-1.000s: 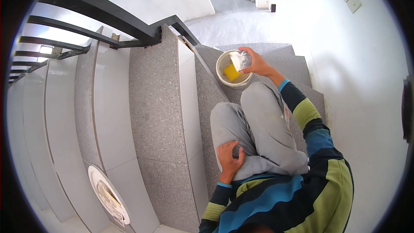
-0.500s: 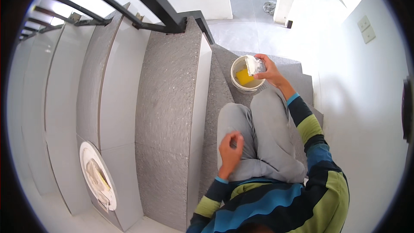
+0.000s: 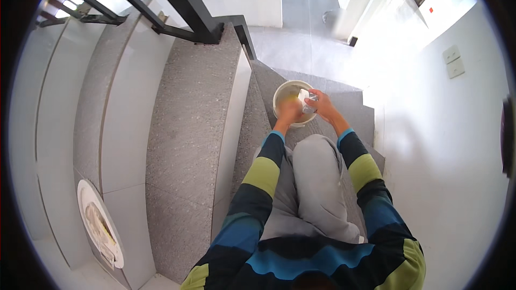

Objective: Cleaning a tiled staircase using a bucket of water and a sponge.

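A cream-coloured bucket [image 3: 283, 90] stands on a grey speckled stair step below me, with something yellow inside. My right hand [image 3: 321, 104] holds a small pale, translucent object [image 3: 306, 102] over the bucket's right rim. My left hand [image 3: 290, 111] reaches into the bucket at its near edge, fingers curled; what it grips is hidden. Both forearms wear striped sleeves in blue, green and black. My grey-trousered knee [image 3: 317, 172] is raised between the arms.
Grey speckled stair treads [image 3: 193, 123] with white risers curve off to the left. A black handrail [image 3: 183, 5] runs along the top. A white plate [image 3: 99, 225] with scraps lies at the lower left. A white wall [image 3: 451, 129] with switches closes the right side.
My left hand has left my knee and reached forward into the bucket. The view has tilted forward and closer to the bucket. My right hand stays at the bucket with the pale object.
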Demonstrator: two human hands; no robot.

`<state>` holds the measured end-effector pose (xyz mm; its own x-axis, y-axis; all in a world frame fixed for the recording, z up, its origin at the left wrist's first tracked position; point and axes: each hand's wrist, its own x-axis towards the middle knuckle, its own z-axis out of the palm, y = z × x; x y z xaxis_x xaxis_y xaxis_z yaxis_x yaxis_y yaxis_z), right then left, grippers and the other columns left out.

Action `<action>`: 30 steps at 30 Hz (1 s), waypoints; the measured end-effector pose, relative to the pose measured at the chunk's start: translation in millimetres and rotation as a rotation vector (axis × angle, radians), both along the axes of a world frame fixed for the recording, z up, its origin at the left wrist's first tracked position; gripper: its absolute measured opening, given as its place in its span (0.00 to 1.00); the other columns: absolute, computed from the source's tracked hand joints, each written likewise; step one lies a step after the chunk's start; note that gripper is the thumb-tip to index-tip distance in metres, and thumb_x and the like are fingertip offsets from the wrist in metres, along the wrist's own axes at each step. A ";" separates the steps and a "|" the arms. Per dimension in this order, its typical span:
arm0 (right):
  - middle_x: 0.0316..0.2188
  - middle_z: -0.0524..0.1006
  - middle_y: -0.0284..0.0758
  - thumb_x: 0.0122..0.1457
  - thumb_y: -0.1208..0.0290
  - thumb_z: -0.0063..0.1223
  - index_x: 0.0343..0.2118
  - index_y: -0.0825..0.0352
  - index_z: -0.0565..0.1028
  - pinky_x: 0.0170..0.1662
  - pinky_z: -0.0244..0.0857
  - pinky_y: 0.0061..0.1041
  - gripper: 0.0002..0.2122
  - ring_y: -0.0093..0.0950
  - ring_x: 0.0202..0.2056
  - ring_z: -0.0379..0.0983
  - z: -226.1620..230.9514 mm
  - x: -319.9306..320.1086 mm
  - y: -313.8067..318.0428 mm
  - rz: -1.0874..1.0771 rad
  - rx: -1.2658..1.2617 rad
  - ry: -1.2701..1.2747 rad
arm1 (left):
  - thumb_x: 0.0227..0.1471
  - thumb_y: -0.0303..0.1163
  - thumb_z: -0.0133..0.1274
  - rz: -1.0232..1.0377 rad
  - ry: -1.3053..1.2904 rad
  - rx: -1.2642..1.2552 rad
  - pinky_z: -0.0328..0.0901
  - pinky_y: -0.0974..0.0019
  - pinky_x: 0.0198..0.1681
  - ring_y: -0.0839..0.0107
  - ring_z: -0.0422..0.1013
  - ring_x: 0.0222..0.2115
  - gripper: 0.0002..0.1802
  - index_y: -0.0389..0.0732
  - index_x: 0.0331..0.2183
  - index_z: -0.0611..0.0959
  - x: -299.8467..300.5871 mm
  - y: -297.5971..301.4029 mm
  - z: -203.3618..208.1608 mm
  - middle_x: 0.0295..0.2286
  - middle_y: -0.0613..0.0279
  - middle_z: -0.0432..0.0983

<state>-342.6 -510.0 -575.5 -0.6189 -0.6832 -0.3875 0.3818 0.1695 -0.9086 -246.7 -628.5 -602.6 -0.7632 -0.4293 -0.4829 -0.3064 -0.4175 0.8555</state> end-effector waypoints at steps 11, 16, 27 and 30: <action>0.40 0.74 0.50 0.47 0.67 0.57 0.45 0.71 0.70 0.44 0.64 0.36 0.22 0.44 0.43 0.71 -40.8 -2.0 -25.4 -0.061 0.454 0.660 | 0.52 0.38 0.46 -0.024 -0.271 -0.512 0.68 0.58 0.32 0.60 0.75 0.25 0.18 0.34 0.23 0.81 -21.3 1.9 -27.1 0.20 0.50 0.76; 0.41 0.74 0.50 0.48 0.67 0.56 0.46 0.71 0.70 0.45 0.63 0.35 0.22 0.43 0.43 0.71 -51.0 -17.3 -29.1 -0.051 0.322 0.425 | 0.54 0.39 0.44 0.346 -0.050 0.415 0.67 0.58 0.33 0.57 0.75 0.27 0.21 0.31 0.24 0.80 -29.9 -1.3 -28.8 0.19 0.48 0.75; 0.39 0.74 0.52 0.49 0.66 0.54 0.45 0.73 0.70 0.46 0.63 0.36 0.21 0.46 0.42 0.71 -34.4 1.6 -33.5 0.023 0.554 0.737 | 0.55 0.39 0.41 -0.191 -0.234 -0.839 0.66 0.56 0.33 0.49 0.72 0.28 0.17 0.37 0.34 0.78 -17.3 1.2 -41.0 0.23 0.42 0.74; 0.37 0.75 0.51 0.52 0.66 0.51 0.44 0.74 0.70 0.43 0.64 0.35 0.20 0.43 0.40 0.72 -50.7 -13.2 -27.1 -0.031 0.509 0.637 | 0.54 0.40 0.43 0.152 -0.021 0.211 0.65 0.55 0.34 0.48 0.71 0.31 0.18 0.35 0.38 0.75 -26.7 13.8 -39.7 0.28 0.40 0.74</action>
<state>-355.8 -537.1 -626.3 -0.8409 -0.4975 -0.2129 -0.1713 0.6180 -0.7673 -273.4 -614.7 -642.3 -0.6865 -0.4262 -0.5890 -0.2432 -0.6289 0.7385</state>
